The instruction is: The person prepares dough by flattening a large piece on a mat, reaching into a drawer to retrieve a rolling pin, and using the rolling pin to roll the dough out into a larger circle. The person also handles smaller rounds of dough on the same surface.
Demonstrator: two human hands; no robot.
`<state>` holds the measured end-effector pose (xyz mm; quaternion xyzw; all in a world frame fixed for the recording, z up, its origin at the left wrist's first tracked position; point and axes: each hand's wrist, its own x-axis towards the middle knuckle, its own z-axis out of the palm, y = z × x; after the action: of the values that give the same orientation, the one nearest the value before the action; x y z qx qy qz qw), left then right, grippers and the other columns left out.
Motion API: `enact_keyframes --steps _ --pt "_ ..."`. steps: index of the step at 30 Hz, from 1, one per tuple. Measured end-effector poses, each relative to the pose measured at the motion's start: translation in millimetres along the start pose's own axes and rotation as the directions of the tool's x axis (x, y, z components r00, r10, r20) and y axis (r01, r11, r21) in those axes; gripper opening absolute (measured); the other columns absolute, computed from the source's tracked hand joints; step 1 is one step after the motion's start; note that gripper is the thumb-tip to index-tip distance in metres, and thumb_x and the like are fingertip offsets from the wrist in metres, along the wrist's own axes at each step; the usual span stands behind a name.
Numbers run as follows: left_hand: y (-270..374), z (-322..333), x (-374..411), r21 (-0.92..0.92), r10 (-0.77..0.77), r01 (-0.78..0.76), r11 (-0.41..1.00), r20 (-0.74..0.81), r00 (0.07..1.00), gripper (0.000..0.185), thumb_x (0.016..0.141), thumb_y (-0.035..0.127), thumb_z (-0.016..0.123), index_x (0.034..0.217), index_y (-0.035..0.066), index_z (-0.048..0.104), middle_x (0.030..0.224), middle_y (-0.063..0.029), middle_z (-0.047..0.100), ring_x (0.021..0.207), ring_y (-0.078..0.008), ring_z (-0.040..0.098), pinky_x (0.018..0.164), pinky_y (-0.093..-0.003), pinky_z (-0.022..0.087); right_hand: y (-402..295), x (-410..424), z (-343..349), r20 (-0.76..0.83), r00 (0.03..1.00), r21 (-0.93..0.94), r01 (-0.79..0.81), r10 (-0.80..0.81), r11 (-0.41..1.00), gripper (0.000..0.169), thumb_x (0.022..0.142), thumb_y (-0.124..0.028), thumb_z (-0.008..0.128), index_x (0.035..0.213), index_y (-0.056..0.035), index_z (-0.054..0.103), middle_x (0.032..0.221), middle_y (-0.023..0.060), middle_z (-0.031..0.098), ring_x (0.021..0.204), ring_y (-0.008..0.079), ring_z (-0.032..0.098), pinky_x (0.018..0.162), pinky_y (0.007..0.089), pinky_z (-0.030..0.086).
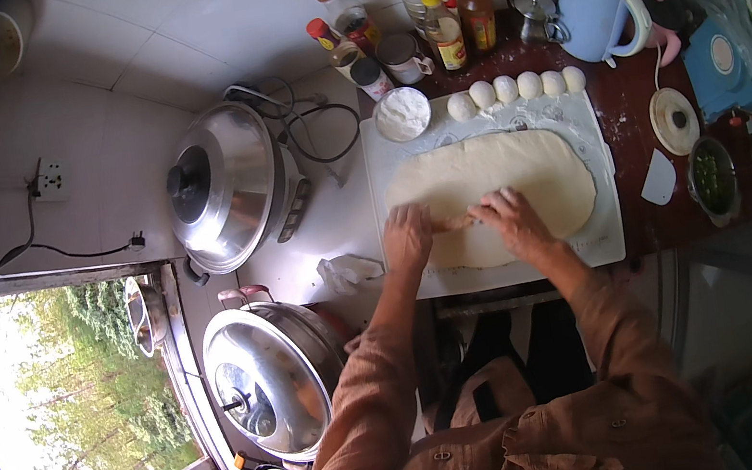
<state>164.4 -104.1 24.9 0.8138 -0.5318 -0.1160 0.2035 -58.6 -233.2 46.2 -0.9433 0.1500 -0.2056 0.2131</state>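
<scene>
A wide sheet of rolled-out dough (pixel 483 168) lies on a pale silicone mat (pixel 445 285). Across its near-left part runs a short wooden rolling pin (pixel 451 224), largely covered by my hands. My left hand (pixel 408 236) is closed over the pin's left end, by the dough's left edge. Over the right end, my right hand (pixel 511 220) rests with curled fingers. Along the mat's far edge sits a row of several round dough balls (pixel 505 89). A bowl of white flour (pixel 403 114) stands at the mat's far left corner.
Behind the mat stand several sauce bottles (pixel 444 35), a metal pot (pixel 537 17) and a blue kettle (pixel 593 5). A white scraper (pixel 659 178) and a bowl of chopped greens (pixel 713 181) are right. Left are a lidded electric pan (pixel 230 184), a crumpled plastic bag (pixel 349 272) and a large steamer (pixel 270 382).
</scene>
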Motion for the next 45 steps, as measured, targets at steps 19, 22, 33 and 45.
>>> enact_keyframes --steps 19,22,33,45 --pt "23 1 -122 0.089 0.086 -0.096 0.991 0.112 0.990 0.064 0.105 0.039 0.040 0.150 -0.005 0.036 0.161 -0.0245 0.026 0.150 -0.0455 0.021 0.120 -0.0597 0.014 -54 -81 8 0.052 0.943 -0.199 -0.314 0.330 0.928 0.061 0.088 -0.022 0.069 0.143 -0.0024 0.048 0.155 0.0127 0.040 0.147 0.0365 0.031 0.118 0.0582 0.028" --pt "18 4 -139 0.057 0.078 -0.082 0.995 0.070 0.994 0.063 0.105 0.039 0.040 0.150 -0.004 0.035 0.161 -0.0258 0.026 0.149 -0.0439 0.024 0.120 -0.0580 0.015 -62 -95 20 -0.044 0.966 -0.186 -0.258 0.255 0.948 0.051 0.090 -0.016 0.062 0.137 0.0004 0.051 0.147 0.0160 0.048 0.141 0.0366 0.040 0.117 0.0554 0.031" --pt "21 25 -95 -0.965 -0.911 0.219 -0.141 0.213 0.353 0.031 0.102 0.027 0.052 0.123 0.005 0.047 0.107 -0.0099 0.051 0.091 -0.0244 0.055 0.081 -0.0459 0.048 -41 -131 -16 -0.268 0.913 0.046 -0.307 0.307 0.951 0.035 0.085 -0.002 0.056 0.119 -0.0019 0.056 0.109 0.0175 0.057 0.106 0.0367 0.054 0.092 0.0433 0.045" --pt "-5 81 -74 -0.747 -0.626 0.606 -0.273 0.616 0.478 0.029 0.098 0.026 0.061 0.115 0.004 0.054 0.113 -0.0138 0.061 0.084 -0.0251 0.062 0.051 -0.0325 0.042 5 -142 -3 0.156 0.043 0.893 -0.434 0.987 -0.122 0.021 0.081 0.000 0.063 0.099 0.0013 0.054 0.083 0.0098 0.062 0.066 0.0241 0.064 0.052 0.0374 0.049"
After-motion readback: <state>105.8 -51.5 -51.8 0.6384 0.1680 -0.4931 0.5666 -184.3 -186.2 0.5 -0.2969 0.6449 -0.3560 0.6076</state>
